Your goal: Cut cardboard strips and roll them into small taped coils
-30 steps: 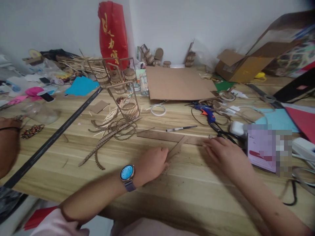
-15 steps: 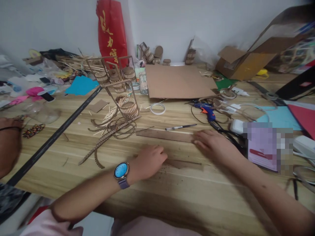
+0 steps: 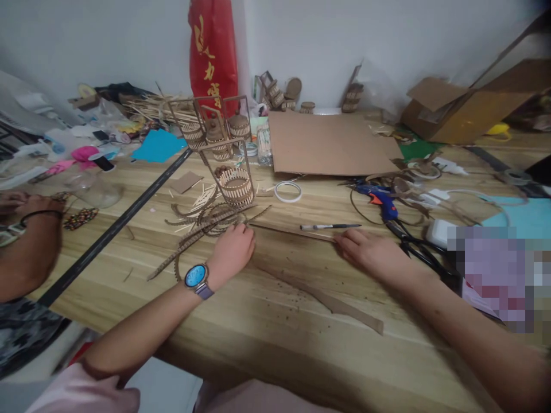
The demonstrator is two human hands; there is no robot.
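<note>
Left hand (image 3: 232, 251): the fingers are curled narrow at the left end of a thin cardboard strip; the thumb is hidden, so how hard they pinch cannot be told.
Right hand (image 3: 364, 248): the fingertips close in a narrow pinch on the strip's right end, the palm low over the wood.
Cardboard strip (image 3: 297, 233): it spans the two hands nearly edge-on and fairly straight. Good handling here likely means level ends, a light pull and no sharp fold, since thin board could crease or tear.
Pen (image 3: 330, 227): it lies just beyond the strip's right half, close enough that the right knuckles might knock it.
Loose strip (image 3: 340, 308): an uneven offcut rests on the near side, apart from both hands, and seems best left outside the working line.
Brown crumbs (image 3: 293, 301): they are scattered around that offcut; a clean surface would probably suit flat work better.
Ridged strip (image 3: 189, 242): it lies left of the left hand, over a tangle of cords, and could snag a sleeve or a strip's end.
Basket (image 3: 236, 189): it stands beyond the left hand, its tall handle upright.
Glue gun (image 3: 388, 209): it lies far right, past the right hand; its nozzle deserves caution, as its heat cannot be told.
</note>
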